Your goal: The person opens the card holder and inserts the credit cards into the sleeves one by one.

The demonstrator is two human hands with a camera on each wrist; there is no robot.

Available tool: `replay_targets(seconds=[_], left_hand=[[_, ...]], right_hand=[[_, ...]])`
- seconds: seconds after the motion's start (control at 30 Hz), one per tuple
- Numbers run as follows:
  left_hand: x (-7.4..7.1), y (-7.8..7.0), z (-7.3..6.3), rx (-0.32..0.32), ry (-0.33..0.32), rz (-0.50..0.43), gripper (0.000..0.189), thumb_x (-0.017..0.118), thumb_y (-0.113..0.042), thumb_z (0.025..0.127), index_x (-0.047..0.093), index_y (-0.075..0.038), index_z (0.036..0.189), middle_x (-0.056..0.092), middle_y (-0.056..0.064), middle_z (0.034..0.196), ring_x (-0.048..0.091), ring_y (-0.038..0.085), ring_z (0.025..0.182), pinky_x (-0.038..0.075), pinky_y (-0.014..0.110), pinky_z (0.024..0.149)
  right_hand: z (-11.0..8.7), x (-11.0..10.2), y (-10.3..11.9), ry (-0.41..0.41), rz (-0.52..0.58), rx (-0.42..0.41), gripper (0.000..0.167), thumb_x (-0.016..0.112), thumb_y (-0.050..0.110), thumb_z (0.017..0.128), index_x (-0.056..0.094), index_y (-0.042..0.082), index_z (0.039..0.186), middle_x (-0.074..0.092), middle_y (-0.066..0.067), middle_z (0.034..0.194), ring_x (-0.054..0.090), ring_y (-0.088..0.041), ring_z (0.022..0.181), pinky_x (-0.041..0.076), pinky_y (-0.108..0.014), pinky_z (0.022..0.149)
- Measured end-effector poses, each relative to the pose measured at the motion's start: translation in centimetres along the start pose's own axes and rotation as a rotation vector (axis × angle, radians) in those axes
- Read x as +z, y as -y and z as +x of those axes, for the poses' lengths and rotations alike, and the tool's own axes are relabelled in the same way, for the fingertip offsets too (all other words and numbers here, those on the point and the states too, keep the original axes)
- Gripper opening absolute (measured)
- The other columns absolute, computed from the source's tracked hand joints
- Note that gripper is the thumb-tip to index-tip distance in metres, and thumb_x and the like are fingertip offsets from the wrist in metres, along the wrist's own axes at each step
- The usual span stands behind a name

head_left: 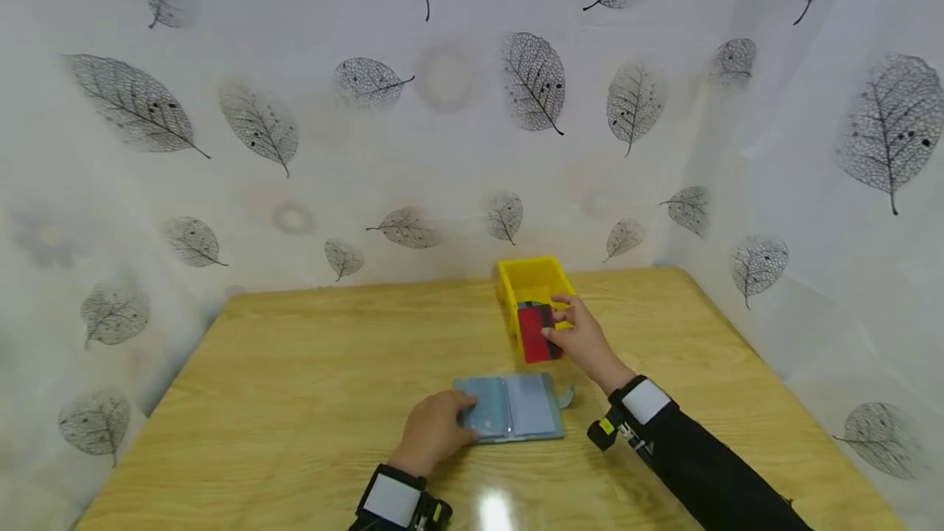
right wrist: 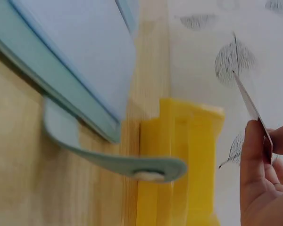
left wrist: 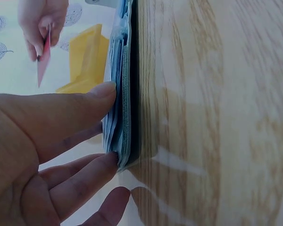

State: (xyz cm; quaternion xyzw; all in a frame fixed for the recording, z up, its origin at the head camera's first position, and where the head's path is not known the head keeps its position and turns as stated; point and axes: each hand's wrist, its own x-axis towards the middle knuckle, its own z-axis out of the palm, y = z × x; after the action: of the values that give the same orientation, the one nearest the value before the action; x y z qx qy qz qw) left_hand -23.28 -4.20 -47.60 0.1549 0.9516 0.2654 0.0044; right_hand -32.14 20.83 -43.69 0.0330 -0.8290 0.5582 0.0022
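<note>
A light blue card holder [head_left: 487, 408] lies open on the table, with clear sleeves on its left side and a pale page on its right. My left hand [head_left: 437, 431] grips its left edge, the thumb [left wrist: 101, 92] on the sleeves and a fingertip at the outer corner. Held up in front of the yellow bin [head_left: 534, 273] is a red card [head_left: 534, 334] with a dark stripe. My right hand [head_left: 586, 340] pinches this card by its right edge between thumb and fingers. In the right wrist view the card shows nearly edge-on.
The holder's strap [right wrist: 118, 162], with a snap button, sticks out to its right. Inside the yellow bin some bluish items show behind the card. The wooden table [head_left: 310, 359] ends at walls covered in leaf-print sheeting [head_left: 457, 146].
</note>
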Motion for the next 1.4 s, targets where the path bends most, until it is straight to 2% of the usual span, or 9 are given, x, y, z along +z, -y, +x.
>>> replay_targets(seconds=[0.1, 0.23, 0.33, 0.47, 0.67, 0.83, 0.97, 1.4], left_hand=[[-0.1, -0.1, 0.1, -0.019, 0.019, -0.004, 0.048, 0.086, -0.02, 0.071, 0.072, -0.008, 0.115, 0.067, 0.015, 0.119, 0.062, 0.035, 0.111, 0.048, 0.048, 0.091], [-0.1, -0.2, 0.2, -0.035, 0.036, 0.001, 0.049, 0.085, -0.021, 0.072, 0.071, -0.01, 0.117, 0.067, 0.015, 0.12, 0.061, 0.034, 0.112, 0.048, 0.049, 0.092], [-0.1, -0.2, 0.4, -0.027, 0.028, 0.009, 0.049, 0.086, -0.021, 0.071, 0.071, -0.01, 0.117, 0.067, 0.015, 0.119, 0.062, 0.034, 0.111, 0.048, 0.048, 0.091], [0.0, -0.2, 0.5, -0.025, 0.024, 0.012, 0.048, 0.086, -0.021, 0.071, 0.072, -0.009, 0.116, 0.067, 0.014, 0.118, 0.062, 0.033, 0.11, 0.048, 0.047, 0.091], [0.0, -0.2, 0.4, -0.043, 0.041, -0.004, 0.048, 0.086, -0.02, 0.072, 0.071, -0.008, 0.116, 0.067, 0.014, 0.12, 0.062, 0.033, 0.112, 0.048, 0.047, 0.092], [-0.1, -0.3, 0.4, -0.022, 0.035, 0.009, 0.048, 0.085, -0.021, 0.072, 0.071, -0.009, 0.116, 0.067, 0.015, 0.119, 0.062, 0.032, 0.111, 0.049, 0.046, 0.091], [0.0, -0.4, 0.4, -0.012, 0.032, 0.019, 0.048, 0.085, -0.021, 0.072, 0.071, -0.009, 0.116, 0.067, 0.014, 0.12, 0.062, 0.032, 0.111, 0.049, 0.045, 0.091], [0.0, -0.3, 0.4, -0.046, 0.049, 0.032, 0.049, 0.085, -0.021, 0.072, 0.071, -0.009, 0.118, 0.066, 0.015, 0.121, 0.061, 0.033, 0.112, 0.048, 0.047, 0.091]], right_hand=[[-1.7, 0.6, 0.2, 0.088, 0.012, 0.025, 0.049, 0.066, -0.001, 0.089, 0.043, -0.006, 0.132, 0.06, -0.016, 0.096, 0.06, -0.016, 0.071, 0.054, -0.029, 0.061], [-3.5, 1.6, -0.2, 0.178, 0.007, 0.076, 0.032, 0.068, 0.002, 0.088, 0.053, -0.008, 0.115, 0.057, -0.008, 0.087, 0.058, -0.014, 0.068, 0.054, -0.029, 0.058], [-4.1, 2.1, -0.5, 0.228, 0.013, 0.083, 0.025, 0.068, 0.001, 0.087, 0.053, -0.007, 0.106, 0.056, -0.004, 0.079, 0.054, -0.012, 0.059, 0.052, -0.027, 0.053], [-4.6, 2.5, -1.0, 0.273, 0.025, 0.115, 0.022, 0.066, -0.001, 0.086, 0.053, -0.008, 0.103, 0.058, -0.003, 0.074, 0.052, -0.012, 0.056, 0.051, -0.028, 0.051], [-4.9, 3.2, -1.8, 0.246, 0.021, 0.189, 0.022, 0.067, 0.0, 0.084, 0.055, -0.006, 0.101, 0.062, -0.005, 0.076, 0.053, -0.013, 0.056, 0.053, -0.03, 0.052], [-5.0, 3.7, -2.3, 0.256, 0.035, 0.198, 0.022, 0.067, -0.001, 0.083, 0.053, -0.007, 0.099, 0.063, -0.007, 0.075, 0.053, -0.014, 0.054, 0.053, -0.031, 0.051], [-5.0, 3.9, -2.2, 0.224, 0.008, 0.223, 0.022, 0.067, -0.003, 0.081, 0.053, -0.006, 0.097, 0.062, -0.007, 0.073, 0.053, -0.014, 0.053, 0.052, -0.03, 0.048], [-4.5, 5.5, -2.0, 0.169, -0.071, 0.244, 0.019, 0.07, -0.003, 0.079, 0.056, -0.003, 0.092, 0.06, -0.009, 0.074, 0.054, -0.016, 0.053, 0.052, -0.03, 0.047]])
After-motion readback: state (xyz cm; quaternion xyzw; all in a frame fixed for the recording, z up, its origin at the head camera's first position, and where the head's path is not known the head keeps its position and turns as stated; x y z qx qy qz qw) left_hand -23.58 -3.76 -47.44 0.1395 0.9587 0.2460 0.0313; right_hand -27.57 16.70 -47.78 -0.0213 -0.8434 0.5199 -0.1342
